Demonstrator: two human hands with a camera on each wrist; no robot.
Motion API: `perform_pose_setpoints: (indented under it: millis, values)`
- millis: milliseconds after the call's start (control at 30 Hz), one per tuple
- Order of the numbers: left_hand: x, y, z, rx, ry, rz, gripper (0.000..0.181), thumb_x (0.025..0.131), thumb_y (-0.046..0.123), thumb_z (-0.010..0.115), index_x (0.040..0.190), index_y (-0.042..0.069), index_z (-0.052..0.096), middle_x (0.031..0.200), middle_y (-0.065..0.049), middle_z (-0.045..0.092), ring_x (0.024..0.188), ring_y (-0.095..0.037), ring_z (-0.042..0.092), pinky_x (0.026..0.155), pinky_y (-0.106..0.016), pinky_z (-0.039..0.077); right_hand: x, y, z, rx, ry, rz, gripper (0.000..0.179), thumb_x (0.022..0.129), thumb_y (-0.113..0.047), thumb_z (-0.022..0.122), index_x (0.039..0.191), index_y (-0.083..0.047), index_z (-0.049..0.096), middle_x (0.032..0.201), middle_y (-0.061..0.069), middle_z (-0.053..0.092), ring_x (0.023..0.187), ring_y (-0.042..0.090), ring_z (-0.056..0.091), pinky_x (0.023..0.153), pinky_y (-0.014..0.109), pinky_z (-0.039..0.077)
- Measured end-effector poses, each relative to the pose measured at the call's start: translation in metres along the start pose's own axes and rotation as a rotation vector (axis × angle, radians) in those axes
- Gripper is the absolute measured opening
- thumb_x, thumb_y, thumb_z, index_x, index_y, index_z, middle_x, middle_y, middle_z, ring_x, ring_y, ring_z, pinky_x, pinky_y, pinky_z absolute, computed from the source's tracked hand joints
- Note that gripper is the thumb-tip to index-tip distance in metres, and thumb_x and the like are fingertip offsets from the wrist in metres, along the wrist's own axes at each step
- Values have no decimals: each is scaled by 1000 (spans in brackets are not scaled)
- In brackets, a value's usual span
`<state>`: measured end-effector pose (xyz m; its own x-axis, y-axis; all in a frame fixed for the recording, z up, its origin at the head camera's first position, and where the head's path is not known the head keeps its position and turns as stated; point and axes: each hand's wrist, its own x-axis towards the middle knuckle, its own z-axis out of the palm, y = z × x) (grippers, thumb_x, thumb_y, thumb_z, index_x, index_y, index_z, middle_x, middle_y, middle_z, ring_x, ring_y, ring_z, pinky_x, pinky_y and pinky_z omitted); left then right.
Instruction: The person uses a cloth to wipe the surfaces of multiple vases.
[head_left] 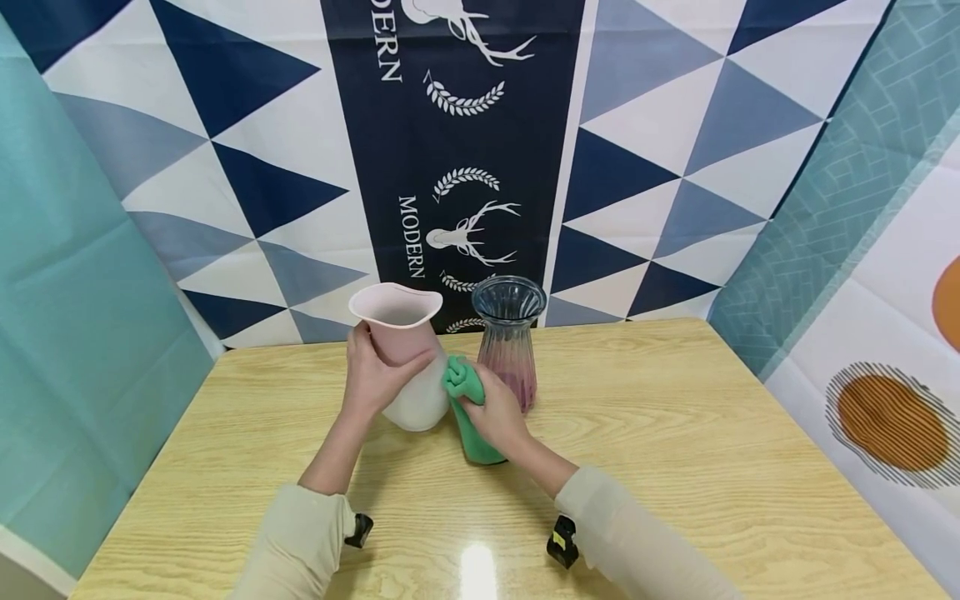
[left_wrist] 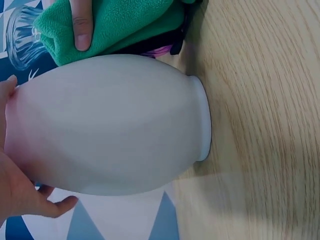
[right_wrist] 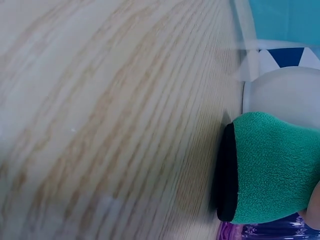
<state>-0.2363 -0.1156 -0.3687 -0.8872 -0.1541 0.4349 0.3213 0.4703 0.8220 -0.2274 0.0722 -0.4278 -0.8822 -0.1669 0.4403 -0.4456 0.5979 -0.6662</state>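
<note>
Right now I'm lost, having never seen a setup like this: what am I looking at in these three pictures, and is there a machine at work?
No robot arm here: these are a person's two bare hands. The wide picture comes from a camera on the head, looking forward and down; the two sideways close-ups come from cameras worn on the left and right wrists.

On the wood-grain table stands a ribbed glass vase, bluish above and pink below. The left hand has its grip around the upper part of a pink-and-white vase. The right hand holds a green cloth close beside that vase. Whether the held vase's base rests on the wood is hard to tell.
</note>
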Motion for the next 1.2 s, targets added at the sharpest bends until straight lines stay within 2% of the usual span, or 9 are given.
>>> perform_pose_setpoints:
  millis: [133,467,733,900,1000,1200]
  values:
    - [-1,0,1,73,45,-5,101,61,40,86,140,7,31,131,-16,39,115,-28,38,94,-45,40,0,0,0,0,-14,2,51,85,-15,68,132,-11,50,127,13,59,114,29,57,97,45,46]
    - [-1,2,2,39,26,-11,97,64,36,85,140,8,32,131,-16,40,115,-27,40,96,-46,41,3,-1,-3,27,25,0,51,83,-13,70,131,-13,52,126,11,60,112,28,58,96,45,46]
    - [-2,4,-2,36,-9,-35,97,64,35,85,140,7,30,130,-17,40,115,-30,44,95,-49,43,16,-13,-9,61,115,-92,46,84,-12,69,128,-10,54,122,10,62,111,25,59,96,43,47]
    - [1,2,-4,-11,-25,-14,97,64,32,85,140,8,30,132,-14,41,115,-27,46,96,-46,43,28,-27,-15,78,161,-135,48,84,-13,69,130,-12,53,126,10,60,115,26,57,98,43,45]
    - [1,0,-4,-45,-33,4,97,64,29,86,140,7,29,133,-13,41,115,-26,46,97,-45,42,34,-36,-19,70,157,-136,50,84,-14,69,130,-14,52,128,11,58,118,26,55,100,44,44]
    - [1,-1,-8,-70,-70,5,96,65,26,85,140,7,28,134,-14,40,118,-27,45,99,-46,41,37,-45,-20,41,106,-134,53,84,-17,69,133,-17,50,124,12,59,112,27,57,93,46,48]
